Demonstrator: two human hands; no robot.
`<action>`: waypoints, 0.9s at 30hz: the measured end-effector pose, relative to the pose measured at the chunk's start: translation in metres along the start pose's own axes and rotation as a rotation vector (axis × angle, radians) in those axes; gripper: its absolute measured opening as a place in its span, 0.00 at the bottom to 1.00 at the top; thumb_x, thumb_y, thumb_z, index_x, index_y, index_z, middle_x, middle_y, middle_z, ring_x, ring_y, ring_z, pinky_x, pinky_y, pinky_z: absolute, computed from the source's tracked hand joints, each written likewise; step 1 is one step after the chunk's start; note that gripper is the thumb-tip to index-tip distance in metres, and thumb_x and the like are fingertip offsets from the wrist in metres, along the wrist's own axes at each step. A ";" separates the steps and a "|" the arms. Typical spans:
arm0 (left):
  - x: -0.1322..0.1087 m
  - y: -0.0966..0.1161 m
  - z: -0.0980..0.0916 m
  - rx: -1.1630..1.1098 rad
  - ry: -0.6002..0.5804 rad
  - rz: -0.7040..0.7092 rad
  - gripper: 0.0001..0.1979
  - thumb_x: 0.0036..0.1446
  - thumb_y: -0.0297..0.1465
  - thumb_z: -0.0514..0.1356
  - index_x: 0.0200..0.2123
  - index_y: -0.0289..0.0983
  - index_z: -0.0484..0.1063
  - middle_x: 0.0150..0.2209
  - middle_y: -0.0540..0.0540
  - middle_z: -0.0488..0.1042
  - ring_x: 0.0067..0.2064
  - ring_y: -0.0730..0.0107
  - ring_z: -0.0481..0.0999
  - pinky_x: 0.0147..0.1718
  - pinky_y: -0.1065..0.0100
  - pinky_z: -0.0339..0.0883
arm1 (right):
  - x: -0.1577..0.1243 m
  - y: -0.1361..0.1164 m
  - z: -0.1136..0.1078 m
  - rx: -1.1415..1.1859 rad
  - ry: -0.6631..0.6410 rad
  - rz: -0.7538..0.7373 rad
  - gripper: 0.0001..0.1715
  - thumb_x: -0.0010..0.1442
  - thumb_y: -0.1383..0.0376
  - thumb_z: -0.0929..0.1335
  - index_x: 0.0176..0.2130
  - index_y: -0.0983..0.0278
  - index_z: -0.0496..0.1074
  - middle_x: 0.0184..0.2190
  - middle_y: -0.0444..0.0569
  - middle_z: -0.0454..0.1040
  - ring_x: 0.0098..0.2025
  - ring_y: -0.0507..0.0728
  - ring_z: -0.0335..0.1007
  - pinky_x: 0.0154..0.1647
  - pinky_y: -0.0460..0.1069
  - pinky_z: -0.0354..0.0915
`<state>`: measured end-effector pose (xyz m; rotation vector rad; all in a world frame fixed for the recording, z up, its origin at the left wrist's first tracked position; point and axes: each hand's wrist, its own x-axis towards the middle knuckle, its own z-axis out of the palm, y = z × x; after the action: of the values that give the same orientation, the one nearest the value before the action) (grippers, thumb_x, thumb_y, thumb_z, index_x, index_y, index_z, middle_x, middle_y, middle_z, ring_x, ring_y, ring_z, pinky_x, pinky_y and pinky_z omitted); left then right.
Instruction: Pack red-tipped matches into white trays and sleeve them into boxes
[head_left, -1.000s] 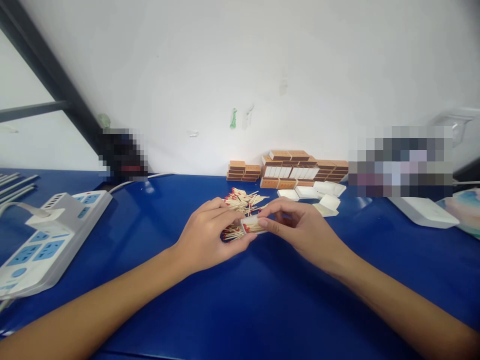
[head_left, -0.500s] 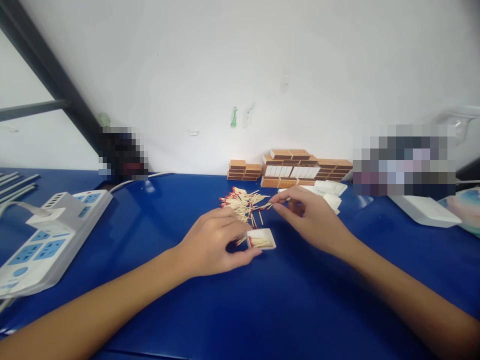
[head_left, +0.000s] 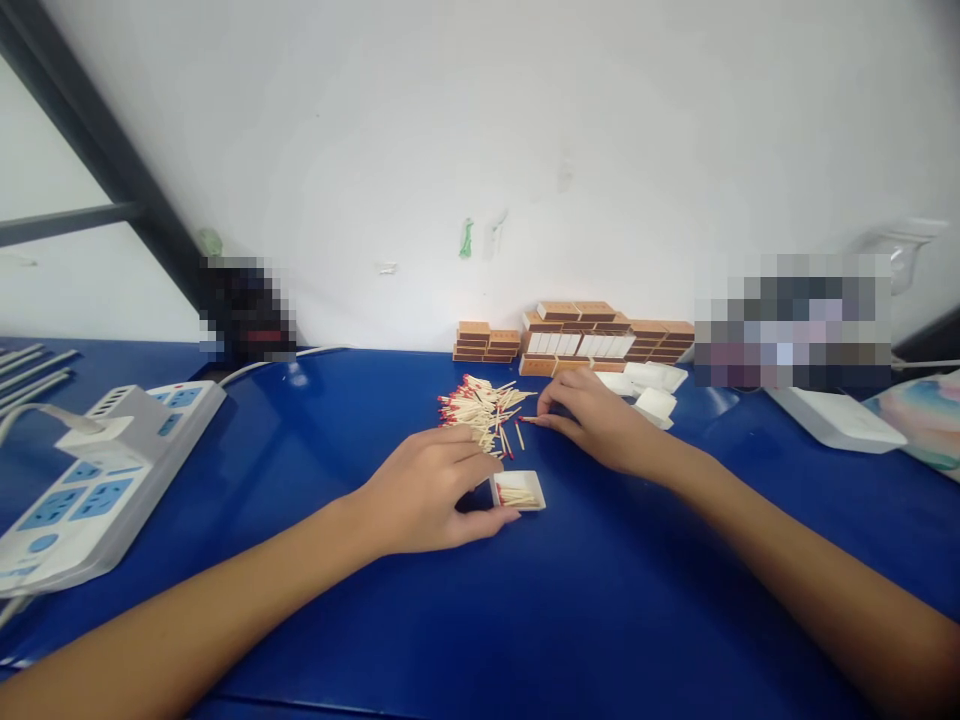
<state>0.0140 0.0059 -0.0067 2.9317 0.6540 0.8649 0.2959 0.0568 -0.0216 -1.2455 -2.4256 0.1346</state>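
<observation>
A small white matchbox tray [head_left: 531, 481] lies on the blue table with several red-tipped matches in it. My left hand [head_left: 439, 490] is around its left end, thumb at the near side and fingers at the far side. Just beyond is a loose pile of matches [head_left: 472, 405], partly covered by my left fingers. To the right of the pile, my right hand [head_left: 600, 420] pinches a match [head_left: 527, 418] between thumb and fingertips, its red head pointing left. One single match [head_left: 518, 434] lies apart, close to the right thumb.
Stacked matchboxes [head_left: 577, 345] stand along the wall, with a smaller stack [head_left: 486, 343] to their left. White empty trays [head_left: 654, 405] lie behind my right hand. A power strip [head_left: 120, 490] is at the left, and a white box [head_left: 840, 420] at the right.
My right hand has shifted slightly left and nearer, with its fingertips lower beside the pile. The tray has moved a little toward me, while my left hand stays around it.
</observation>
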 end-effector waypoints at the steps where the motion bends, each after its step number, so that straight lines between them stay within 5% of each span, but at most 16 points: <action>1: 0.000 0.000 0.000 -0.002 -0.003 0.000 0.15 0.64 0.42 0.63 0.42 0.35 0.77 0.29 0.47 0.75 0.34 0.65 0.74 0.35 0.64 0.71 | -0.001 -0.002 -0.001 0.007 -0.015 0.004 0.10 0.70 0.59 0.66 0.37 0.62 0.71 0.38 0.53 0.70 0.44 0.63 0.64 0.46 0.58 0.64; 13: 0.001 -0.004 0.000 0.012 -0.002 -0.006 0.14 0.65 0.42 0.62 0.39 0.36 0.77 0.28 0.48 0.75 0.33 0.65 0.74 0.35 0.63 0.70 | -0.014 -0.024 -0.020 0.152 -0.013 0.059 0.14 0.71 0.55 0.64 0.37 0.59 0.71 0.39 0.51 0.73 0.44 0.61 0.67 0.47 0.57 0.66; 27: 0.004 -0.002 -0.001 0.018 0.131 -0.010 0.13 0.65 0.40 0.62 0.40 0.35 0.77 0.30 0.46 0.78 0.33 0.65 0.74 0.36 0.62 0.71 | -0.025 -0.083 -0.016 0.068 -0.050 -0.117 0.07 0.70 0.67 0.65 0.37 0.61 0.68 0.37 0.51 0.73 0.41 0.61 0.66 0.41 0.56 0.67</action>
<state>0.0158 0.0094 -0.0038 2.9043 0.6858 1.0626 0.2524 -0.0137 0.0068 -1.0800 -2.5073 0.2145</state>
